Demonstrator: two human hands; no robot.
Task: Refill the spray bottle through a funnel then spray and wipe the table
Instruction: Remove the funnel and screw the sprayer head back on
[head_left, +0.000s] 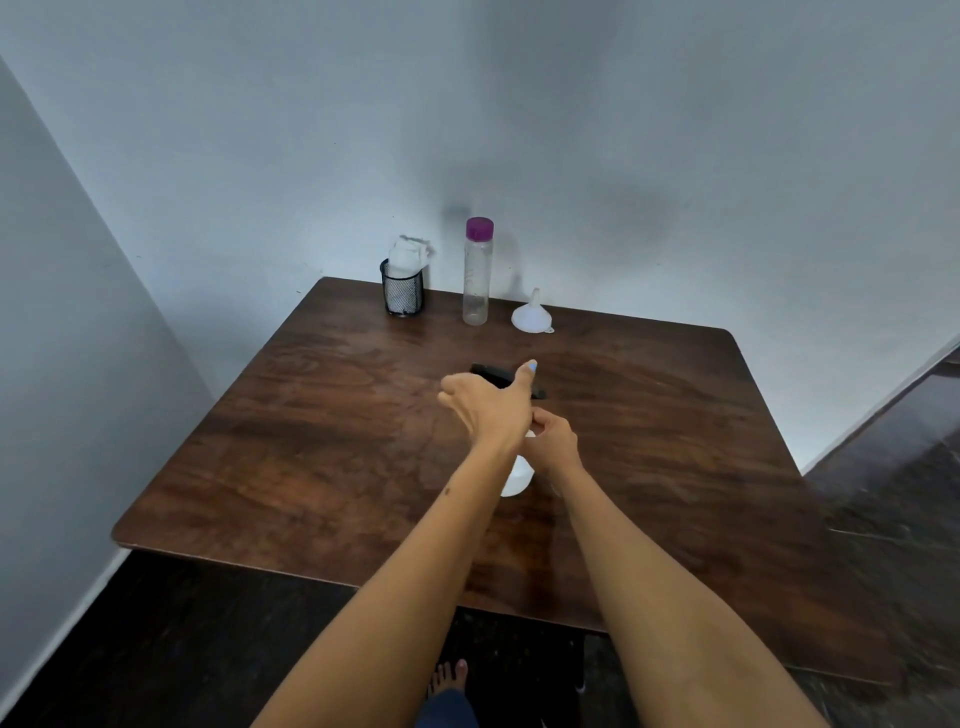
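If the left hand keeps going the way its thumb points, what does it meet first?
Probably the white funnel near the table's far edge. The left hand holds the black spray head, thumb aimed that way, though depth is uncertain.

A white spray bottle (518, 475) stands near the middle of the dark wooden surface (311, 441), mostly hidden by the arms; only its pale lower body shows. Its black spray head (493, 375) is partly visible above it. At the far edge a white funnel (531, 313) rests upside down, wide mouth down and spout up. Just beside it a tall clear bottle (477, 273) with a purple cap stands upright. Farther along, white cloth (409, 255) is stuffed in a black mesh cup (402, 290).
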